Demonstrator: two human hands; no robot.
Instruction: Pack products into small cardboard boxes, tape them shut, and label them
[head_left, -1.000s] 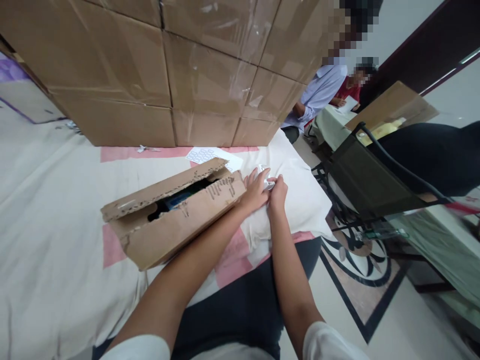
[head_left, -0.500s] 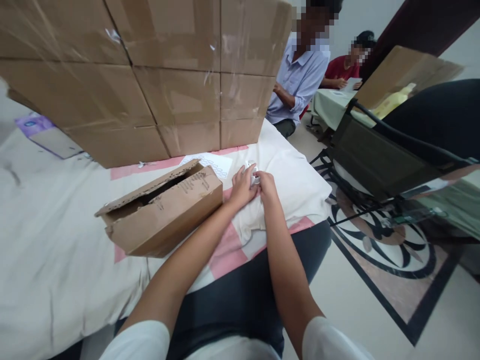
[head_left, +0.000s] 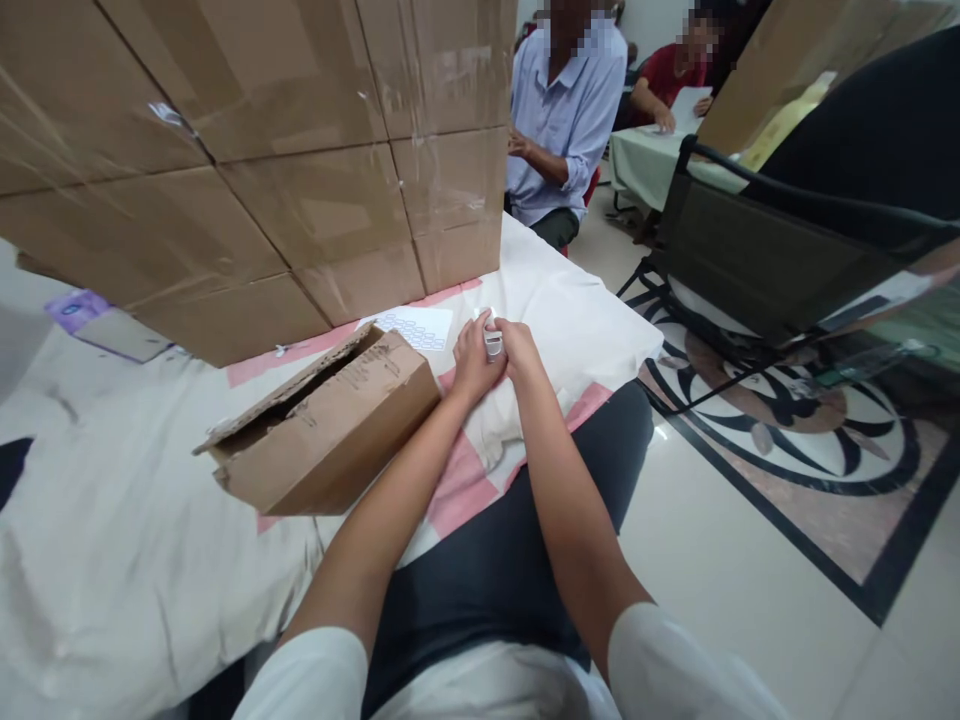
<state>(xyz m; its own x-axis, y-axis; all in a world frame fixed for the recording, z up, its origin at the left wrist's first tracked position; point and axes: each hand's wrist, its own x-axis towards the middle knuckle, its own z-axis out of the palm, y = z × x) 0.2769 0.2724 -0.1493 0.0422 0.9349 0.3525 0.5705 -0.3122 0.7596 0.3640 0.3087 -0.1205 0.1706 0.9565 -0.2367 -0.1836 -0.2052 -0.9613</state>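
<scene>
A small white-and-grey object with a dark slot is between my two hands, just above the cloth-covered table; its kind is too small to make out. My left hand closes around its left side. From the right, my right hand presses its fingers on the same object near the top. A white sheet printed with rows of small outlined labels lies to the left of my hands. Closer to me, an opened cardboard box with torn flaps lies by my left forearm.
A tall stack of taped cardboard boxes stands at the table's back. A purple-and-white carton lies on the white-and-pink cloth. Across the table sits a person in a light blue shirt. A dark folding chair is right.
The view has shifted slightly. Both hands stay on the small object, which is now turned more upright with its slot showing. The farther person in red has moved a hand down to the table.
</scene>
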